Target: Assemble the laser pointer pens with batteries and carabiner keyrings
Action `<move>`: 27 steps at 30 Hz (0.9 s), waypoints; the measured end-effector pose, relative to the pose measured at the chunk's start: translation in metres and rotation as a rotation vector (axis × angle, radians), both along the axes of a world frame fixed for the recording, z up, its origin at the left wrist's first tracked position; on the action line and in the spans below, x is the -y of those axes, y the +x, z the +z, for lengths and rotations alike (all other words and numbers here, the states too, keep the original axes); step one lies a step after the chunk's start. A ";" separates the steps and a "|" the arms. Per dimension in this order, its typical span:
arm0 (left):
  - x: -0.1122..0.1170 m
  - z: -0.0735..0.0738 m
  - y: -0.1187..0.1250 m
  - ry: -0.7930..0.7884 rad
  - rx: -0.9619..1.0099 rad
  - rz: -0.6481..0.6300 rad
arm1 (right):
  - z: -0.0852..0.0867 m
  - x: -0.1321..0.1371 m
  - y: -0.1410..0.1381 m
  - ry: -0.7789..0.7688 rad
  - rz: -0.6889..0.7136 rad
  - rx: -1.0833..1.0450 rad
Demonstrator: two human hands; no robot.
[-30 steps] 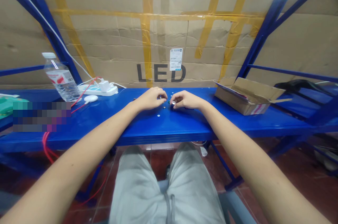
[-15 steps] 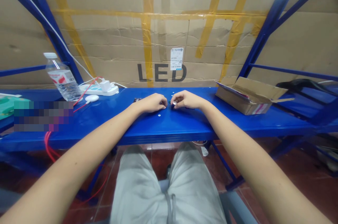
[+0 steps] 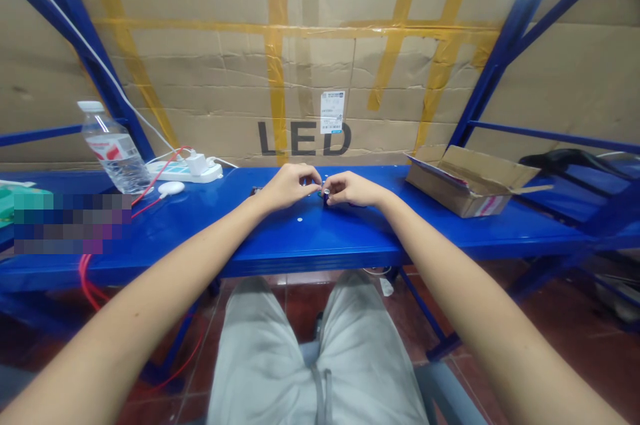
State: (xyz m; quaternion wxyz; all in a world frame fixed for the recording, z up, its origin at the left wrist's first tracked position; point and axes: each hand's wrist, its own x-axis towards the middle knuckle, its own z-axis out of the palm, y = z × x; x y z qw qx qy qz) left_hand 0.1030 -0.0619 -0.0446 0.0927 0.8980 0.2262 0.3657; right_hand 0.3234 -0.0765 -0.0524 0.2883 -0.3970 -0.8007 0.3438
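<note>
My right hand (image 3: 355,189) is closed, its fingertips pinching a small dark cylinder with a pale, shiny end (image 3: 327,197), held roughly upright over the blue table (image 3: 280,241). Close beside it on the left, my left hand (image 3: 290,186) has its fingers curled and thumb drawn in, the fingertips almost at the top of the cylinder. Whatever sits between the left fingertips is too small to make out. A bit of something green shows by the right fingertips. Partly hidden behind my left wrist lies a small dark item (image 3: 255,191).
An open cardboard box (image 3: 460,191) stands to the right. On the left are a water bottle (image 3: 116,155), a white power strip (image 3: 200,170) with plugs, a white round puck (image 3: 171,188) and red cables (image 3: 86,275). A large taped carton (image 3: 220,78) rises behind.
My left hand has lifted slightly and moved right, its fingertips now reaching the small cylinder. The right hand stays almost in place, the cylinder turned more upright.
</note>
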 end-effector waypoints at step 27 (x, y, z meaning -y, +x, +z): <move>-0.003 -0.011 0.011 -0.185 0.155 0.081 | -0.015 -0.015 -0.005 -0.023 -0.052 -0.339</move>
